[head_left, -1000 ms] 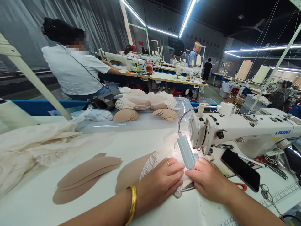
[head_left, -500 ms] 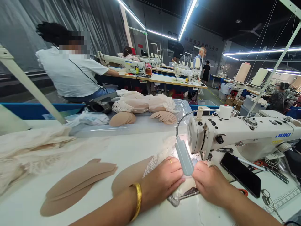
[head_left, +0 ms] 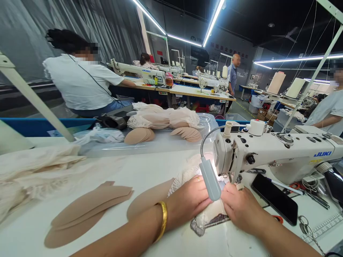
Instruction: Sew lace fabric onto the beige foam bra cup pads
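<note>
At the white sewing machine (head_left: pixel 284 148), both of my hands are close to the needle area. My left hand (head_left: pixel 190 196) has its fingers closed together on cream lace fabric (head_left: pixel 184 176), its fingertips partly behind the grey lamp head (head_left: pixel 210 180). Just right of the lamp, my right hand (head_left: pixel 242 208) is pinched on the edge of the same fabric. The needle and the stitching spot are hidden by lamp and fingers. Beneath my left wrist lies a beige oval pad (head_left: pixel 146 200); a stack of beige pads (head_left: pixel 85 210) is farther left.
A black phone (head_left: pixel 276 198), scissors and a ruler (head_left: pixel 325 226) lie right of my hand. Behind, a clear plastic tray (head_left: pixel 115 149) bears pads and lace pieces. Pale fabric (head_left: pixel 40 171) is heaped at left. Co-workers are beyond the table.
My left hand has shifted slightly right, towards the needle, with the lace fabric. My right hand has barely moved. In the background, one person has walked and another has entered at right.
</note>
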Available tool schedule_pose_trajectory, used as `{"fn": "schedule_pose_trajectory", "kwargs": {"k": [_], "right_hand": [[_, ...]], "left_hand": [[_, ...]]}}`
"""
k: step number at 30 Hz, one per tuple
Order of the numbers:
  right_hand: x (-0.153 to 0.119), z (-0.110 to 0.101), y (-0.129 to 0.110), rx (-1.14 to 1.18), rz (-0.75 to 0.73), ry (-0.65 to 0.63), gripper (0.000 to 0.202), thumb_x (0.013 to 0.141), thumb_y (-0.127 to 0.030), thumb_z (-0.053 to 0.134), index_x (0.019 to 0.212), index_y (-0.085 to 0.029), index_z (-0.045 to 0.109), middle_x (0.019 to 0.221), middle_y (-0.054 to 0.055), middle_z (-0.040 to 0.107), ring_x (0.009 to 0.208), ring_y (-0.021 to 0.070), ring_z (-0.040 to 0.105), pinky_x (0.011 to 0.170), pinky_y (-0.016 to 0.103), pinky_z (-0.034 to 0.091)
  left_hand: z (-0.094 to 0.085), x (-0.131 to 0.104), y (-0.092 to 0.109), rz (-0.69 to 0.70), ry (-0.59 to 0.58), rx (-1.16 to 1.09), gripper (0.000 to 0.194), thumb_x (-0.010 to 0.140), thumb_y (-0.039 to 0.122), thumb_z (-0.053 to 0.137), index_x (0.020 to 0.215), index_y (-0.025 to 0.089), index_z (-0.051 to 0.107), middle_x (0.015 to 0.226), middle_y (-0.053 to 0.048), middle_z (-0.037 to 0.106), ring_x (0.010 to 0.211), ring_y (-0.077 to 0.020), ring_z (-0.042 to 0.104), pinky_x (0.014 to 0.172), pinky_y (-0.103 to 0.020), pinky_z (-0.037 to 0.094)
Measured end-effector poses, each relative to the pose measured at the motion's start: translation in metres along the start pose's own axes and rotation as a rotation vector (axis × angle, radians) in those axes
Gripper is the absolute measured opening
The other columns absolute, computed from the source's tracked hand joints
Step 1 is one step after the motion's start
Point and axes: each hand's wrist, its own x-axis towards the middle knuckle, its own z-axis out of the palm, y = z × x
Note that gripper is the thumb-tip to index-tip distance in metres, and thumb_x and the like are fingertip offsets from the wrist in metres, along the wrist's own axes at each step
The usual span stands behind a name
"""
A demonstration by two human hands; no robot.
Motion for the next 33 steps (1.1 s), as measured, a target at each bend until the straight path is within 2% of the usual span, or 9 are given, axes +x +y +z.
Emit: {"fn": "schedule_pose_trajectory", "kwargs": {"k": [14,23,28,33], "right_hand": [[-0.001,0.001,-0.001,0.007,0.01,0.026,0.022,0.087,-0.002,0.051,0.088,-0.023,0.057,0.089,0.003,0.06,0.076,0.0207,0.05,0.064,0.033,0.032],[0.0,-0.001,-0.001,0.006,0.01,0.055,0.024,0.084,0.0,0.052,0.089,-0.023,0.057,0.087,0.002,0.057,0.075,0.0199,0.045,0.062,0.032,0.028],[-0.001,-0.004,-0.001,-0.027,-0.026,0.023,0.024,0.083,0.001,0.055,0.08,-0.023,0.053,0.083,0.001,0.054,0.073,0.0186,0.041,0.06,0.032,0.025],[-0.002,-0.007,0.0,-0.059,-0.057,0.043,0.023,0.082,0.0,0.056,0.076,-0.022,0.051,0.081,0.001,0.052,0.072,0.0181,0.039,0.06,0.032,0.024]], "left_hand": [[-0.001,0.003,0.001,-0.035,-0.008,0.007,0.026,0.11,0.023,0.044,0.109,0.023,0.071,0.093,-0.003,0.075,0.08,-0.021,0.068,0.083,-0.034,0.059],[-0.002,0.008,0.0,0.019,-0.013,0.066,0.042,0.118,0.032,0.029,0.104,0.024,0.068,0.088,-0.001,0.072,0.074,-0.0183,0.064,0.073,-0.03,0.054],[-0.003,0.005,0.003,0.042,-0.034,0.165,0.031,0.114,0.021,0.04,0.094,0.021,0.064,0.092,-0.004,0.073,0.084,-0.0231,0.064,0.078,-0.037,0.05],[0.001,-0.003,0.002,0.052,-0.095,0.218,0.023,0.104,0.006,0.049,0.093,0.021,0.063,0.093,-0.002,0.073,0.083,-0.0215,0.063,0.08,-0.038,0.046]]}}
